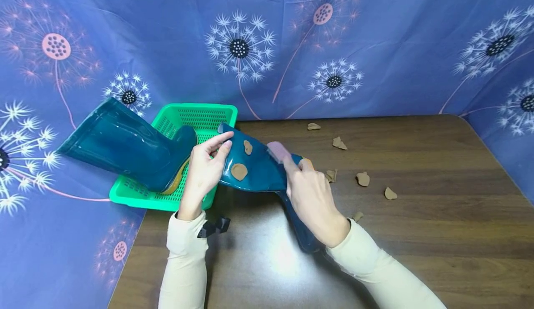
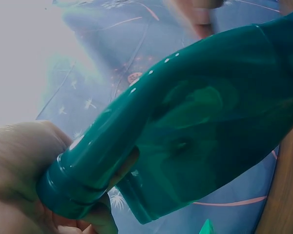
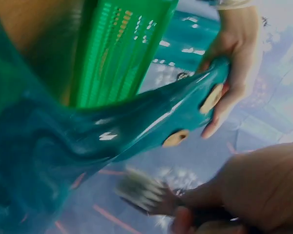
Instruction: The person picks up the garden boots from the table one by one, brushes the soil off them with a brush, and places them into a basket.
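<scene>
A glossy teal rubber boot [image 1: 260,172] slants over the table, its shaft toward the basket and its foot partly behind my right hand. Two flat brown patches, a larger one [image 1: 239,172] and a smaller one [image 1: 248,147], cling to the shaft. My left hand [image 1: 204,167] grips the shaft's top edge, thumb on the outer face; the left wrist view shows fingers curled around the folded rim. In my right hand [image 1: 313,195] is a brush [image 3: 141,190] with pale bristles, blurred, over the shaft in the head view. Whether its bristles touch the boot I cannot tell.
Another teal boot [image 1: 133,149] with a yellowish sole lies across a green perforated basket [image 1: 125,197] at the left. Several brown flakes [image 1: 363,179] are scattered on the wooden table [image 1: 438,216]. A blue dandelion-print cloth [image 1: 384,35] hangs behind.
</scene>
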Action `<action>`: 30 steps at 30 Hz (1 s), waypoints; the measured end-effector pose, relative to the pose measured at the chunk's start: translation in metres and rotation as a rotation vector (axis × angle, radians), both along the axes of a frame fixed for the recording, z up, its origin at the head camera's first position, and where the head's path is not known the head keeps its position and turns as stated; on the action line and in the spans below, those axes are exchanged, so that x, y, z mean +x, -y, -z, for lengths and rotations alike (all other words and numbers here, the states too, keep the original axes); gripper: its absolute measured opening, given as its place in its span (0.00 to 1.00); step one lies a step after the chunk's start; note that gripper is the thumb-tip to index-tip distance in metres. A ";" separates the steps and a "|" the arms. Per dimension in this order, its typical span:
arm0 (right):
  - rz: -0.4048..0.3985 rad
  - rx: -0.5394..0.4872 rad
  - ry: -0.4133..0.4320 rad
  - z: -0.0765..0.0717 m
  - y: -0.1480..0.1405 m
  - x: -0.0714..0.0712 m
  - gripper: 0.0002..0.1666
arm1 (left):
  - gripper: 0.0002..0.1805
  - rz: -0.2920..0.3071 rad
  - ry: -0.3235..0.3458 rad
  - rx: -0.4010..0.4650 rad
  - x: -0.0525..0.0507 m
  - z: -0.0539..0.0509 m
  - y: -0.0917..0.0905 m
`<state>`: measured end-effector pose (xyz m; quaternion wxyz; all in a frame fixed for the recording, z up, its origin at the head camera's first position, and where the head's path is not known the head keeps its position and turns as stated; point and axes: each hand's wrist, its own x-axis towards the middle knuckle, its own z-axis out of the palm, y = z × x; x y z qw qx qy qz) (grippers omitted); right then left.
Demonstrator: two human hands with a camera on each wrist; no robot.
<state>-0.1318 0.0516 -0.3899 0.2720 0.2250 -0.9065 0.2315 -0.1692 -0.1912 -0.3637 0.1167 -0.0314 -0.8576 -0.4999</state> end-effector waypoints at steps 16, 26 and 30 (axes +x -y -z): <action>-0.086 -0.036 0.004 0.000 0.000 -0.004 0.20 | 0.18 -0.007 -0.009 -0.010 -0.001 0.000 -0.001; -0.066 -0.080 0.001 0.001 0.007 -0.002 0.19 | 0.18 -0.015 0.005 -0.008 -0.001 0.000 -0.001; -0.013 -0.077 -0.008 0.000 0.008 -0.002 0.18 | 0.19 -0.016 0.015 -0.014 0.000 -0.001 -0.002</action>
